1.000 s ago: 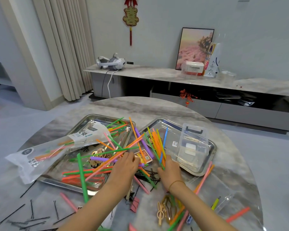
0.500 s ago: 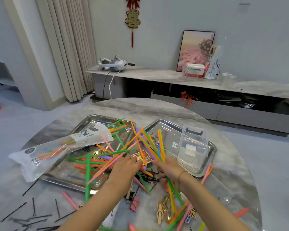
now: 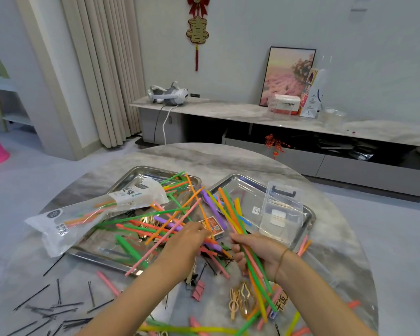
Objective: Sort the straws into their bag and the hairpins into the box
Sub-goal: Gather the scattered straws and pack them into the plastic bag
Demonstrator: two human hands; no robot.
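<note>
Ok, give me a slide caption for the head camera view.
Right hand grips a straw bundle while left hand reaches into the loose straws.

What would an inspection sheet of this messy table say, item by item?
Surface: round marble table bearing left tray and right tray.
Job's things: straws scattered over left tray and table, a few inside the bag; clear box on right tray; black hairpins loose on the table; gold hair clips.
Clutter: pink binder clip, orange card.
Hands: right hand grips a straw bundle; left hand among straws, grip unclear.
Cables: white cable from headset.
Surroundings: sideboard, curtain, framed picture.
</note>
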